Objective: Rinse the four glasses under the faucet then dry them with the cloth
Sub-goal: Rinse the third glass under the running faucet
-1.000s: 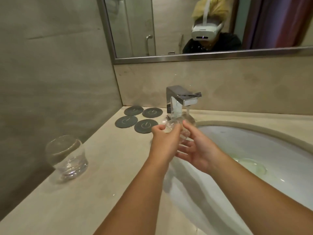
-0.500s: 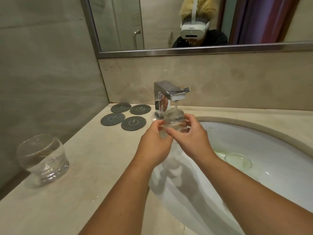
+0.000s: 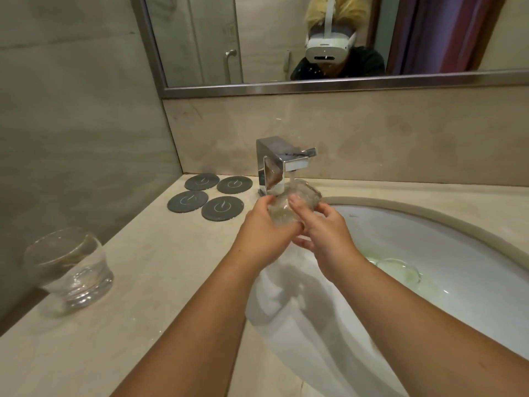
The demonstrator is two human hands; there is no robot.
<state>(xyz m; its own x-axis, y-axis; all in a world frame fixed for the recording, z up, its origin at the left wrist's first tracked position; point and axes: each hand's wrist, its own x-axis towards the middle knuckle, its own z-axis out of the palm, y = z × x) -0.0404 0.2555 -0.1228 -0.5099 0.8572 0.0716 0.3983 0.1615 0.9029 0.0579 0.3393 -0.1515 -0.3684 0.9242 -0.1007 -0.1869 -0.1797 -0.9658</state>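
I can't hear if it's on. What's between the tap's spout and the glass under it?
A stream of water runs from the faucet spout down onto the held glass; nothing else lies between. The head view shows it.

Beige stone walls (image 3: 71, 124) meet behind a pale tabletop (image 3: 128, 310) with a sunken white basin (image 3: 458, 267). A metal-framed mirror (image 3: 257, 38) above reflects a glass shower door (image 3: 200, 38) and a purple curtain (image 3: 429, 30). Four dark coasters (image 3: 222, 207) lie near the corner.

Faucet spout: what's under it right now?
A clear glass, tilted, held by the left hand and right hand, with water running onto it. The basin directly beneath is hidden by the hands and glass.
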